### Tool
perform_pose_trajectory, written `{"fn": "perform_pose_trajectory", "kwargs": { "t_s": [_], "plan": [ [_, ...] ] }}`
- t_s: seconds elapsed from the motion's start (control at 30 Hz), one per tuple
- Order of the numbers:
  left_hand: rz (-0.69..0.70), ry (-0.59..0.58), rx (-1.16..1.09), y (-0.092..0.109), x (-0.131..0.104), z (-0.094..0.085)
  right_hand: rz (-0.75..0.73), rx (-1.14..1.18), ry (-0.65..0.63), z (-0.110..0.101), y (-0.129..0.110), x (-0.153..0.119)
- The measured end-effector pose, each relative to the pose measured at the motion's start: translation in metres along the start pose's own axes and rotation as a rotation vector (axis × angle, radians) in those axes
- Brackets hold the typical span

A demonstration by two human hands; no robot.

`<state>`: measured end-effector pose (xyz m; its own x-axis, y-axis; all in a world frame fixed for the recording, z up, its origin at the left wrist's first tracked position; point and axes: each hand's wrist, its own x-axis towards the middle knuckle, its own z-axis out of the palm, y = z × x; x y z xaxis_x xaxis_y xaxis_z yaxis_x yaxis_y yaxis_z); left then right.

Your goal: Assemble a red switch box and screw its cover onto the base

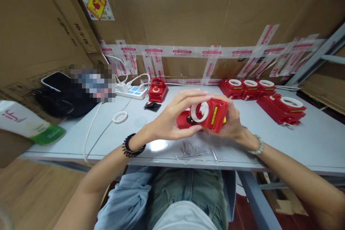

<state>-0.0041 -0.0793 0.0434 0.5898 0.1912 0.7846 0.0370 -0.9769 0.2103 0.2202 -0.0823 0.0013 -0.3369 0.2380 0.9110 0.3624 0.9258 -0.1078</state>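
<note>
A red box-shaped cover [219, 116] with a yellow label and a white ring [201, 111] around its round opening is tilted up above the table. My right hand [234, 120] grips it from the right side. My left hand [174, 116] curves around the left, fingers over the top and thumb below, near the ring. Behind the ring, between the hands, shows a second red part [183, 119] with a small dark, brass-coloured piece; my hands hide most of it. Several metal screws [198, 151] lie below my hands near the table's front edge.
Several red units with white rings [250, 83] stand at the back right, a larger red housing [281, 109] nearer. A small red unit [157, 90] sits beside a white power strip [134, 91]. A loose white ring [120, 117], cable, phone [55, 81] and green-white tube [32, 124] lie left.
</note>
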Motion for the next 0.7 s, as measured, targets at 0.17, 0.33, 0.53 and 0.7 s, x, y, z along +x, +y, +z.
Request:
{"fn": "perform_pose_trajectory", "kwargs": {
  "t_s": [0.17, 0.33, 0.53, 0.7],
  "plan": [
    [-0.115, 0.061, 0.063, -0.0002, -0.0007, -0.0009, -0.058, -0.028, -0.003, 0.0004, -0.0028, 0.0010],
    [0.013, -0.001, 0.051, 0.0005, -0.0020, -0.0010, 0.004, -0.022, -0.003, 0.0009, -0.0038, 0.0014],
    [-0.038, 0.067, 0.049, -0.0023, -0.0031, 0.0013, 0.059, -0.021, -0.026, 0.0014, -0.0087, -0.0003],
    [0.006, -0.091, -0.032, 0.0026, -0.0015, -0.0062, 0.152, 0.003, -0.050, -0.0013, -0.0106, -0.0012]
  ]
}}
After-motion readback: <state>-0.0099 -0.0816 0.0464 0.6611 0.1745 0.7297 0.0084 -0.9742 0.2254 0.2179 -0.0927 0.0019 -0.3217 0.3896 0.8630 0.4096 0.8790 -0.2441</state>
